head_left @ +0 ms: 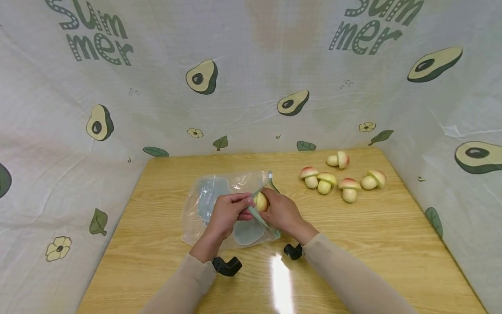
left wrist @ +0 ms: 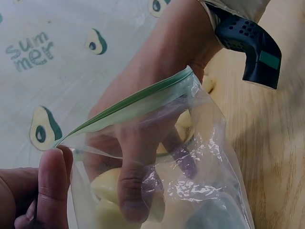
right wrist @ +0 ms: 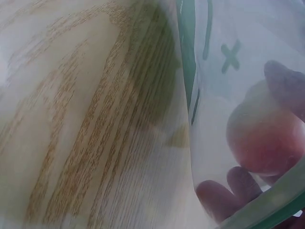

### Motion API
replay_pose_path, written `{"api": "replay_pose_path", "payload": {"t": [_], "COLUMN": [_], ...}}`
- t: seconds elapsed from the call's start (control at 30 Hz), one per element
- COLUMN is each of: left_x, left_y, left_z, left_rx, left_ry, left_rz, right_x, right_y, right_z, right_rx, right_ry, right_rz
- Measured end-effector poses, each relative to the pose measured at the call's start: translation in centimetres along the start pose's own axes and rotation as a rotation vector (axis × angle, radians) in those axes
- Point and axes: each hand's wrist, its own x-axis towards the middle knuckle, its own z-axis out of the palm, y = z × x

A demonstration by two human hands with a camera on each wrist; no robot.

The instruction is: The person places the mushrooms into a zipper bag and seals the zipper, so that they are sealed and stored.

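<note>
A clear zip bag with a green zip strip and pale blue printed patches lies on the table, its mouth held apart on the right side. My left hand pinches one lip of that mouth between thumb and fingers. Reaching in through the opening, my right hand grips a toy mushroom with a yellow stem and a reddish cap. In the left wrist view the right thumb and the mushroom show through the clear plastic.
Several more toy mushrooms with red or yellow caps lie at the back right of the wooden table. A printed cloth with avocados stands behind and along both sides. Black wrist mounts sit at both cuffs.
</note>
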Motion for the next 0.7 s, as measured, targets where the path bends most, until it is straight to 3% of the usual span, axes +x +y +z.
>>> {"api": "replay_pose_path", "payload": {"t": [0.27,0.53,0.7], "left_x": [0.10,0.21,0.39], "left_y": [-0.12,-0.58,-0.65], "left_z": [-0.25,-0.75,-0.95], "left_rx": [0.088,0.264,0.302], "left_ry": [-0.023,-0.134,-0.109], "left_rz": [0.042,0.068,0.102], "right_x": [0.16,0.41,0.39], "right_y": [0.42,0.65,0.67], "right_z": [0.03,0.13,0.16], "right_rx": [-0.016,-0.023,-0.012], "right_ry": [-0.026,-0.024,-0.029], "right_rz": [0.004,0.027,0.010]}}
